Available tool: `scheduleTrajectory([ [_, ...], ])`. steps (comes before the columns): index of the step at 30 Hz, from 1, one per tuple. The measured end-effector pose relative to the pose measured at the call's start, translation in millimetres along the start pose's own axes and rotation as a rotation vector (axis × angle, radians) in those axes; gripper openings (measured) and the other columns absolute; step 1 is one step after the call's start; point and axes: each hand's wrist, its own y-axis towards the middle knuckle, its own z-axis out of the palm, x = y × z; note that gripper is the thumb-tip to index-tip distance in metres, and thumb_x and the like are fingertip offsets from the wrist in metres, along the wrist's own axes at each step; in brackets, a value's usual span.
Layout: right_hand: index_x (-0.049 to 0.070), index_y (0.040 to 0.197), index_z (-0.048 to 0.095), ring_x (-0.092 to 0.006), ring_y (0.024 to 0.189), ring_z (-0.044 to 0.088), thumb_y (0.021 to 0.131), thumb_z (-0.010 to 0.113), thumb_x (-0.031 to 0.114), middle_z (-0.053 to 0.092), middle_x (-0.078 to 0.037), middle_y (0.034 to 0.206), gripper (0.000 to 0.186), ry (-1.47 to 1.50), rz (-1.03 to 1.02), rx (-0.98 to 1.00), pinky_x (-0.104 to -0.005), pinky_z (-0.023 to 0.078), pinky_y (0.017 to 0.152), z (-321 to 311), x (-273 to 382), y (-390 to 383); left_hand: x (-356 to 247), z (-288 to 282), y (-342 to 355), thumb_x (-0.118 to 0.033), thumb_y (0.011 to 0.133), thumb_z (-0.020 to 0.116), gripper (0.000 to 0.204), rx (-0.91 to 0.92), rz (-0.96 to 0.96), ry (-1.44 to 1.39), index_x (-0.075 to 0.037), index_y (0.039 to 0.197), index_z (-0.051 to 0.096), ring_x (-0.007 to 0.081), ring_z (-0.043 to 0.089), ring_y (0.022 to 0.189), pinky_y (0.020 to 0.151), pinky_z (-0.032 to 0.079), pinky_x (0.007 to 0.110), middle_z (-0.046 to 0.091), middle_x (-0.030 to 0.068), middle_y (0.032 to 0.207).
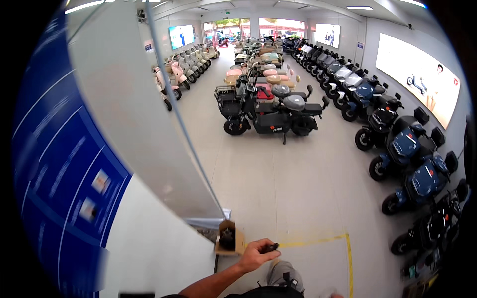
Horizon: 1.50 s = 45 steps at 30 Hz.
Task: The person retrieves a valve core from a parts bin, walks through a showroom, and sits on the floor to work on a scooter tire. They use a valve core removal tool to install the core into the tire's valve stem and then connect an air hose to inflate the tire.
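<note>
My left hand (256, 254) reaches up from the lower edge with a small dark object (272, 247) pinched in its fingers; what that object is I cannot make out. Just left of the hand stands an open cardboard box (239, 244) on the floor at the foot of a pillar, with something dark inside. My leg (283, 273) in grey cloth is below the hand. A blurred bit of my right hand (336, 295) shows at the bottom edge, its fingers too unclear to read.
A pillar (112, 84) and blue wall board (64, 164) stand left. Rows of scooters (410, 144) line the right and far left (181, 74), with black electric bikes (271, 119) mid-room. Yellow tape (348, 248) marks the floor. Bright doorways (226, 27) are at the back.
</note>
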Motion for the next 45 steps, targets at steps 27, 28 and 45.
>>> scheduleTrajectory([
  [27, -0.003, 0.131, 0.065, -0.0165, 0.086, 0.069, 0.103, 0.065, 0.017, 0.073, -0.009, 0.100, 0.034, 0.841, -1.021, 0.450, -0.0323, 0.058, 0.074, -1104.1, 1499.1, 365.1, -326.5, -938.1, 863.7, 0.000, 0.089, 0.075, 0.016, -1.070, 0.320, -0.352, -0.002, 0.085, 0.059, 0.0064, 0.039, 0.043, 0.040, 0.027, 0.026, 0.057, 0.0029, 0.065],
  [28, -0.003, 0.131, 0.065, -0.0163, 0.085, 0.069, 0.103, 0.066, 0.017, 0.073, -0.009, 0.100, 0.035, 0.883, -0.967, 0.445, -0.0321, 0.058, 0.073, -1116.9, 1541.5, 385.2, -345.4, -985.6, 889.6, 0.001, 0.088, 0.075, 0.016, -1.038, 0.313, -0.297, -0.002, 0.086, 0.059, 0.0063, 0.039, 0.044, 0.040, 0.027, 0.026, 0.058, 0.0031, 0.066],
  [45, 0.002, 0.131, 0.066, -0.0132, 0.086, 0.066, 0.103, 0.065, 0.021, 0.072, -0.007, 0.105, 0.034, 0.621, -1.385, 0.470, -0.0293, 0.056, 0.077, -1556.8, 2417.9, 504.4, -573.0, -1764.3, 1266.8, -0.006, 0.093, 0.071, 0.018, -1.224, 0.152, -0.166, -0.009, 0.086, 0.055, 0.0052, 0.036, 0.048, 0.043, 0.028, 0.024, 0.044, -0.0048, 0.064],
])
